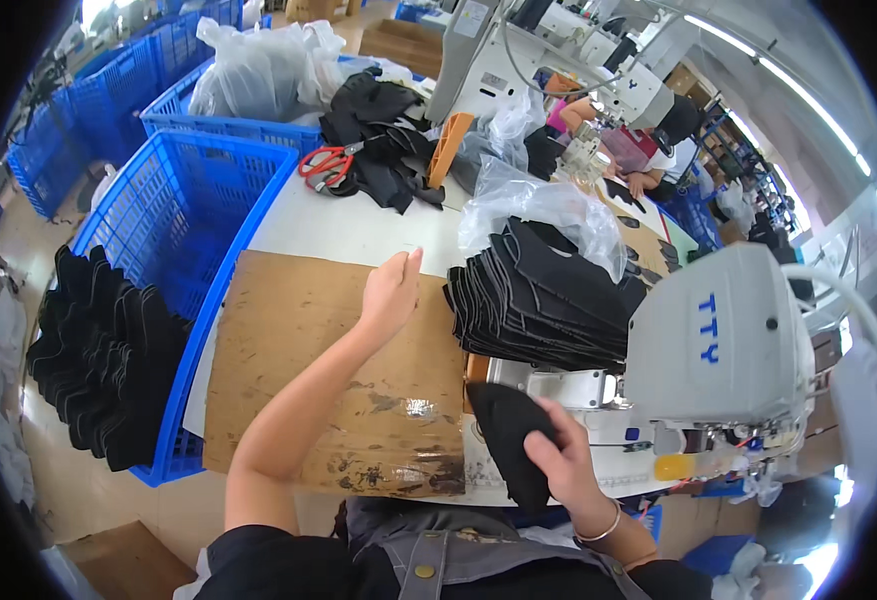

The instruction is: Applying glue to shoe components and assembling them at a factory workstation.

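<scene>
My right hand (pixel 563 455) grips a black curved fabric piece (pixel 508 430) near the table's front edge, thumb on top. The fingers beneath the piece are hidden. Over the far part of a worn brown cardboard sheet (pixel 328 380), my left hand (pixel 390 292) is raised with its fingers curled in, and nothing shows in it. Just right of that hand lies a tall stack of black cut fabric pieces (pixel 548 295). A white sewing machine head (pixel 718 340) stands beside the stack and to the right of my right hand.
A blue crate (pixel 198 190) stands at the left, with black fabric pieces (pixel 108 360) draped over its outer side. Red-handled scissors (pixel 328 168) lie by black scraps (pixel 388 150). Clear plastic bags (pixel 548 210) sit behind the stack. Another person (pixel 648 175) works farther back.
</scene>
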Action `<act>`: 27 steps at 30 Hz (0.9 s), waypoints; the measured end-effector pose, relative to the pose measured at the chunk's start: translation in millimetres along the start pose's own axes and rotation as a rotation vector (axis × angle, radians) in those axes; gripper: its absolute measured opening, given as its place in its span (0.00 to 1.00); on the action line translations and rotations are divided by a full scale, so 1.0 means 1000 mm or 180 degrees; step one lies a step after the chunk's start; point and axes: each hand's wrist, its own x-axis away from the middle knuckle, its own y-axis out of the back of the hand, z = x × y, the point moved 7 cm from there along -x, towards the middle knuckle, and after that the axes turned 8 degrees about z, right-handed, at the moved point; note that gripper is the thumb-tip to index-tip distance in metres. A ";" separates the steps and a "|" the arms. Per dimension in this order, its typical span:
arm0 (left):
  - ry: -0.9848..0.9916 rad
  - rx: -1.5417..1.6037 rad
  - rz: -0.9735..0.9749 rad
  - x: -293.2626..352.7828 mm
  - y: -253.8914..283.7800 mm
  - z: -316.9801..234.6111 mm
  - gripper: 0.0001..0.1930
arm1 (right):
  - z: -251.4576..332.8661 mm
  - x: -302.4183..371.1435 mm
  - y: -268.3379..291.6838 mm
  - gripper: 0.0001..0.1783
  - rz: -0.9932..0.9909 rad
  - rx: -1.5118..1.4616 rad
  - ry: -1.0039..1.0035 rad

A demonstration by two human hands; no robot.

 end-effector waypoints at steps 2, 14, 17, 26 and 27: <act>0.0188 0.0033 0.0248 -0.022 -0.012 0.009 0.23 | 0.007 -0.023 -0.003 0.20 -0.0214 -0.0611 -0.0175; -0.0864 -0.0761 0.1042 -0.177 -0.090 0.040 0.14 | 0.017 -0.277 0.088 0.15 -0.2843 -0.3396 0.0343; -0.1176 -0.1119 0.1327 -0.183 -0.129 0.010 0.11 | 0.000 -0.290 0.173 0.18 -0.2960 -0.1996 -0.0034; -0.1217 -0.1321 0.0708 -0.190 -0.101 -0.001 0.21 | -0.019 -0.271 0.203 0.13 -0.1367 0.1598 -0.2703; -0.1240 -0.1312 0.0710 -0.185 -0.101 -0.003 0.21 | -0.023 -0.273 0.210 0.13 -0.1390 0.1603 -0.2693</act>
